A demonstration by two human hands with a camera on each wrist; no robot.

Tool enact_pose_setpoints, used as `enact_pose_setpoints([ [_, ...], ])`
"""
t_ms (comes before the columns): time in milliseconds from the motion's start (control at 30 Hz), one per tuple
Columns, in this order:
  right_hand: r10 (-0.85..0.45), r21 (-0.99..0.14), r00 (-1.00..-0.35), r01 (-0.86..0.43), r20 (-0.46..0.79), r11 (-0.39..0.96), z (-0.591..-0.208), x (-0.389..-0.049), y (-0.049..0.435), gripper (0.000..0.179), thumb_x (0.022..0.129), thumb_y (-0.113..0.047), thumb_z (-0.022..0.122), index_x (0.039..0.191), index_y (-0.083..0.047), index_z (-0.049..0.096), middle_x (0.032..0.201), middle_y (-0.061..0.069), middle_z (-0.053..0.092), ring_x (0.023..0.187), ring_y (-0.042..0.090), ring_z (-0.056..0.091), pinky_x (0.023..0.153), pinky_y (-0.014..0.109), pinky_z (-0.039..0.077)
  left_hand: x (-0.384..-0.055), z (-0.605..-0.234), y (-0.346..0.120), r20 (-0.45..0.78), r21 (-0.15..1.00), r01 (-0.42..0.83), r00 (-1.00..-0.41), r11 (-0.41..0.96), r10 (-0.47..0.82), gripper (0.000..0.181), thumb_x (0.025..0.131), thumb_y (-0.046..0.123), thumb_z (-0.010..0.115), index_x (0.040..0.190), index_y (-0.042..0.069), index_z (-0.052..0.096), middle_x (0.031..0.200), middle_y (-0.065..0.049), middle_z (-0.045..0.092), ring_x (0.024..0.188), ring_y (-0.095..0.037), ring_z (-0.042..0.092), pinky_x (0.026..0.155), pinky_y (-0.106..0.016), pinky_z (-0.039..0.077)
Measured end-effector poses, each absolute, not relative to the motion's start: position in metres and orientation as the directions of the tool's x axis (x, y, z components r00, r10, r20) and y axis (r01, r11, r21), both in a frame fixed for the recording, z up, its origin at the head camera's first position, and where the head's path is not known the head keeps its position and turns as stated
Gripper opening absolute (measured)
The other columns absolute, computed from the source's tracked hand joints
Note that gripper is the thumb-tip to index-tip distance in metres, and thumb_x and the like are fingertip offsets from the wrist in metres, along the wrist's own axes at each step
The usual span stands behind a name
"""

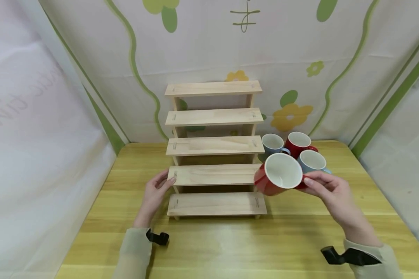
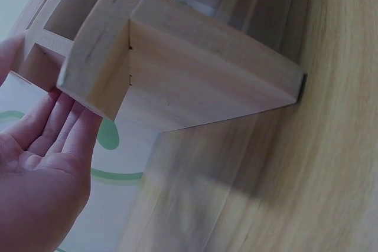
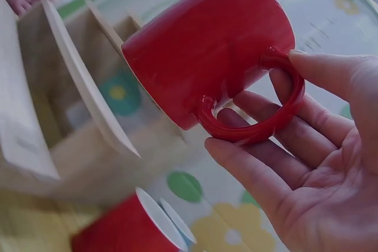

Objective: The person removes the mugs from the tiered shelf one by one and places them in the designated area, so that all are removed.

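A stepped wooden rack [image 1: 213, 174] with several plank shelves stands mid-table. My left hand [image 1: 158, 188] grips the left end of its second shelf from the bottom, thumb on top and fingers beneath, as the left wrist view also shows. With my right hand [image 1: 335, 193] I hold a red mug [image 3: 207, 45] by its handle [image 3: 248, 131], thumb and fingers pinching the loop. That mug is raised beside the rack's right side, its white inside tilted toward the head camera, overlapping the right end of the second shelf from the bottom in this view.
Behind the held mug, on the table [image 1: 223, 248], stand a grey-blue mug [image 1: 273, 144], another red mug [image 1: 293, 149] and a light blue mug [image 1: 312, 161], grouped right of the rack. A white patterned cloth wall [image 1: 202, 50] rises behind, with cloth sides at left and right.
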State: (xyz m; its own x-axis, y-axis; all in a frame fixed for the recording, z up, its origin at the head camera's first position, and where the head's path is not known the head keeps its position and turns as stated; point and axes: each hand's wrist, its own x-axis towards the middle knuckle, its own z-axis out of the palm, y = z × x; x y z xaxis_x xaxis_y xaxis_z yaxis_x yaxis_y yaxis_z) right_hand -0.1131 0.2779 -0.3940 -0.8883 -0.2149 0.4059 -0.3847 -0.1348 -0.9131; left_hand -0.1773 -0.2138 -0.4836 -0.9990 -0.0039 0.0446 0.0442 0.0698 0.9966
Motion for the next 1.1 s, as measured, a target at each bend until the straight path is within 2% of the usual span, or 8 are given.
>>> enact_pose_setpoints([
  [167,-0.172,-0.875,-0.874,-0.403,0.455,-0.269,-0.393,-0.117,0.301,0.03,0.099,0.023,0.039,0.111,0.015,0.065,0.107,0.015,0.073,0.095,0.024,0.074,0.083,0.035,0.058,-0.178,-0.484,-0.213,0.052,0.997,0.051,-0.999,0.06,-0.008,0.054,0.099,0.018,0.071,0.145,-0.002,0.052,0.139,-0.018,0.056,0.12,-0.019,0.059,0.097,-0.024,0.051],
  [267,-0.16,-0.869,-0.876,-0.396,0.454,-0.298,-0.395,-0.119,0.315,0.03,0.099,0.023,0.037,0.111,0.018,0.064,0.108,0.017,0.073,0.098,0.025,0.073,0.085,0.036,0.057,-0.178,-0.484,-0.212,0.057,0.997,0.056,-0.998,0.059,-0.008,0.054,0.099,0.017,0.071,0.146,-0.003,0.051,0.14,-0.019,0.056,0.119,-0.017,0.06,0.097,-0.024,0.051],
  [433,-0.152,-0.894,-0.9,-0.361,0.409,-0.266,-0.403,-0.122,0.333,0.028,0.101,0.021,0.038,0.113,0.019,0.063,0.109,0.016,0.073,0.099,0.025,0.072,0.086,0.036,0.057,-0.178,-0.484,-0.211,0.062,0.997,0.062,-0.998,0.045,-0.009,0.054,0.099,0.016,0.071,0.145,-0.003,0.051,0.139,-0.019,0.056,0.117,-0.016,0.06,0.096,-0.024,0.051],
  [700,-0.183,-0.94,-0.938,-0.25,0.295,-0.234,-0.436,-0.127,0.344,0.03,0.103,0.017,0.039,0.113,0.013,0.067,0.109,0.012,0.072,0.099,0.023,0.072,0.086,0.035,0.058,-0.176,-0.483,-0.211,0.067,0.996,0.066,-0.998,0.066,-0.013,0.053,0.1,0.017,0.07,0.144,-0.005,0.051,0.138,-0.022,0.056,0.118,-0.018,0.06,0.095,-0.022,0.051],
  [900,-0.179,-0.933,-0.941,-0.231,0.286,-0.277,-0.449,-0.125,0.349,0.032,0.103,0.017,0.037,0.113,0.013,0.067,0.109,0.012,0.071,0.101,0.022,0.07,0.088,0.037,0.057,-0.177,-0.483,-0.212,0.06,0.995,0.059,-0.998,0.075,-0.017,0.054,0.099,0.018,0.07,0.145,-0.003,0.052,0.138,-0.02,0.057,0.119,-0.02,0.059,0.095,-0.023,0.051],
  [1100,-0.194,-0.943,-0.943,-0.22,0.271,-0.248,-0.453,-0.119,0.357,0.031,0.103,0.017,0.038,0.112,0.012,0.067,0.108,0.012,0.071,0.101,0.022,0.071,0.086,0.037,0.058,-0.176,-0.484,-0.213,0.05,0.997,0.049,-0.999,0.062,-0.013,0.053,0.099,0.018,0.071,0.145,-0.002,0.052,0.138,-0.018,0.057,0.118,-0.017,0.06,0.095,-0.024,0.052],
])
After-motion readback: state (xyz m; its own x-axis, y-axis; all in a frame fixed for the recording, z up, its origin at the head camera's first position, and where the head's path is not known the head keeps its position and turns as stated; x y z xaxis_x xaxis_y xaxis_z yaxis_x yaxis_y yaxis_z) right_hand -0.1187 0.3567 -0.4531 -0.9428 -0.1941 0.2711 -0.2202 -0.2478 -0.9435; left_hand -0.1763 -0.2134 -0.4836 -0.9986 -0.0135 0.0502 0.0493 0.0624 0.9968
